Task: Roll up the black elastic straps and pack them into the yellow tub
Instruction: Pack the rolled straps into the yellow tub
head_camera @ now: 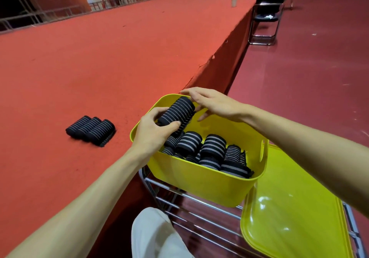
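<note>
A rolled black elastic strap with thin white stripes (176,116) was held tilted above the far left corner of the yellow plastic tub (199,186), its upper end just over the tub's far rim and its lower end pointing down into the tub. The left hand (153,132) took the lower end, its grip pressed around the roll with thumb on the near side and fingers curled behind. The right hand (213,103) lay over the upper end, its grip spread: fingers nearly straight across the top of the roll, thumb below and beside the tub's far wall. Whether the thumb touched the roll could not be told.

Inside the tub, several more rolled striped straps (211,148) stood packed against one another, filling the bottom from the near left wall to the right wall.

The tub rested on a chrome wire rack (189,198), at the rack's far left corner, touching or just beside the front edge of a red-carpeted platform (99,68). A glossy yellow plastic lid (289,207) lay on the right side of the rack, partly under the tub's right rim.

Three further rolled straps (90,130) lay side by side, touching, on the platform near its front edge, left of the tub. A pale cup (234,0) stood at the platform's far front edge, beside a black folding chair (267,12) on the dark red floor (309,78). A knee in white cloth (155,235) showed below the rack.
</note>
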A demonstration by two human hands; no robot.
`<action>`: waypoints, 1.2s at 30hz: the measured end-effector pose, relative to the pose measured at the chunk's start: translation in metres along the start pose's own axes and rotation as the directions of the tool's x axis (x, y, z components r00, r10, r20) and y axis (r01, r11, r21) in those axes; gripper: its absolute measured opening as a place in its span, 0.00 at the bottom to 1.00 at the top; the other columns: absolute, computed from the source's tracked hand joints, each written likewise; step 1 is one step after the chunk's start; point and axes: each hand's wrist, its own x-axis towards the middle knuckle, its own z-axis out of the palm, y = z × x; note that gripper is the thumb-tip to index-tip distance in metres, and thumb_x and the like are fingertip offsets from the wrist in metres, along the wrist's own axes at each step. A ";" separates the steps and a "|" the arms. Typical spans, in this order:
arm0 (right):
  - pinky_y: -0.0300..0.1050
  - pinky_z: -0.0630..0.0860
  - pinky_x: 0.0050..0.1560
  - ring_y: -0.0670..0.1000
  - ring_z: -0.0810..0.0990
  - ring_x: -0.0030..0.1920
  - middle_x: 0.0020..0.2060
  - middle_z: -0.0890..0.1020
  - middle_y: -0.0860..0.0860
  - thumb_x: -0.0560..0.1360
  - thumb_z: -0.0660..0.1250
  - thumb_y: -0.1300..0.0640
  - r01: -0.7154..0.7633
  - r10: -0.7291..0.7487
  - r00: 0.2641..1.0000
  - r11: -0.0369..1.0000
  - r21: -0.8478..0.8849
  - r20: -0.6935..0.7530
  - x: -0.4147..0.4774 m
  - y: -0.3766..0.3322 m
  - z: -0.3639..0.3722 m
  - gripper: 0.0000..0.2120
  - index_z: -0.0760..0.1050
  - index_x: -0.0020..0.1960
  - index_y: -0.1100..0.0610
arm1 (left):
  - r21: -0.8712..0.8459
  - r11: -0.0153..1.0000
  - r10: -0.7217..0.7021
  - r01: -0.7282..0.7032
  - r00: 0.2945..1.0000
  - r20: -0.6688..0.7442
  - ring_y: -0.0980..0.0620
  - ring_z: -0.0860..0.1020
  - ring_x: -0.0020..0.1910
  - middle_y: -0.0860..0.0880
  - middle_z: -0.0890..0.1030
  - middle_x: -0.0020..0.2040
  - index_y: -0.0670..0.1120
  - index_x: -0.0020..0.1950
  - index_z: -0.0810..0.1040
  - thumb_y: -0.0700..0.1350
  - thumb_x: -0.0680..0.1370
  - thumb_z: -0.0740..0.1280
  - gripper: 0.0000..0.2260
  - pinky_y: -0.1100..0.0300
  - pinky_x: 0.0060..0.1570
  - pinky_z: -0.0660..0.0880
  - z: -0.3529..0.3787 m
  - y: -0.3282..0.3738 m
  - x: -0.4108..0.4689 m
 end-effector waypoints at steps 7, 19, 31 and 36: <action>0.41 0.79 0.46 0.43 0.79 0.50 0.53 0.80 0.55 0.74 0.72 0.60 0.070 -0.073 0.996 0.996 0.054 0.060 0.004 0.003 0.001 0.14 0.78 0.59 0.60 | 0.044 0.999 -0.007 0.001 0.991 0.136 0.63 0.80 0.45 0.54 0.82 0.49 0.51 0.55 0.78 0.44 0.72 0.75 0.14 0.68 0.43 0.75 -0.002 -0.002 0.001; 0.47 0.78 0.50 0.56 0.82 0.50 0.53 0.82 0.54 0.73 0.73 0.50 -0.311 0.539 0.834 0.630 -0.711 0.113 -0.007 0.068 -0.048 0.22 0.76 0.62 0.61 | 0.312 0.946 -0.091 -0.087 0.852 0.515 0.58 0.82 0.46 0.53 0.85 0.45 0.51 0.60 0.77 0.49 0.78 0.68 0.11 0.57 0.52 0.77 -0.007 -0.008 0.011; 0.49 0.82 0.47 0.54 0.83 0.42 0.48 0.81 0.53 0.75 0.70 0.50 -0.239 0.642 0.763 0.389 -0.890 0.076 -0.003 0.088 -0.026 0.21 0.75 0.65 0.57 | 0.298 0.943 0.038 -0.147 0.938 0.345 0.55 0.81 0.45 0.54 0.83 0.45 0.52 0.51 0.82 0.45 0.78 0.69 0.04 0.60 0.48 0.77 -0.019 -0.011 0.009; 0.44 0.77 0.32 0.52 0.78 0.37 0.52 0.82 0.55 0.74 0.73 0.56 -0.105 0.533 0.846 0.208 -0.973 0.022 -0.008 0.061 -0.018 0.18 0.77 0.61 0.58 | 0.304 0.941 0.067 -0.146 0.965 0.254 0.55 0.80 0.45 0.54 0.83 0.45 0.52 0.49 0.82 0.44 0.78 0.69 0.04 0.64 0.46 0.76 -0.027 -0.005 0.001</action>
